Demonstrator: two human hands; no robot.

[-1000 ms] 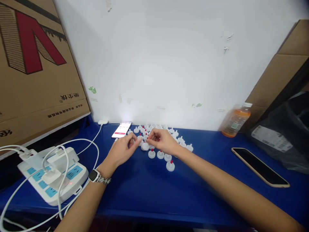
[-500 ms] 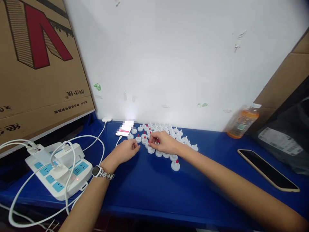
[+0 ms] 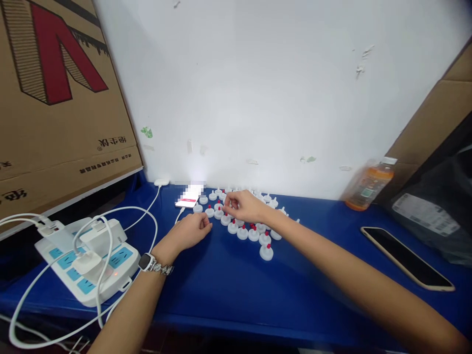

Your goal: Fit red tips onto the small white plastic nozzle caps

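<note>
Several white round nozzle caps [image 3: 242, 233] stand in rows on the blue table, and many in the front rows carry small red tips [image 3: 269, 246]. Above the back rows is my right hand [image 3: 245, 205], its thumb and fingers pinched together close to a red-tipped cap [image 3: 219, 213]. Whatever sits between those fingertips is too small to make out. My left hand [image 3: 191, 231] rests on the table left of the caps, fingers curled in; its inside is hidden. Some caps are covered by my right hand and forearm.
A lit phone [image 3: 190, 196] lies behind my left hand, its cable running forward. At left a white power strip [image 3: 92, 290] holds chargers and looping cables. On the right are another phone [image 3: 405, 258], a bottle of orange drink [image 3: 370, 187] and a dark bag [image 3: 435, 216].
My right hand has lifted and shifted slightly back from the front rows, uncovering several red-tipped caps. My left hand stays in nearly the same place. The view has moved slightly.
</note>
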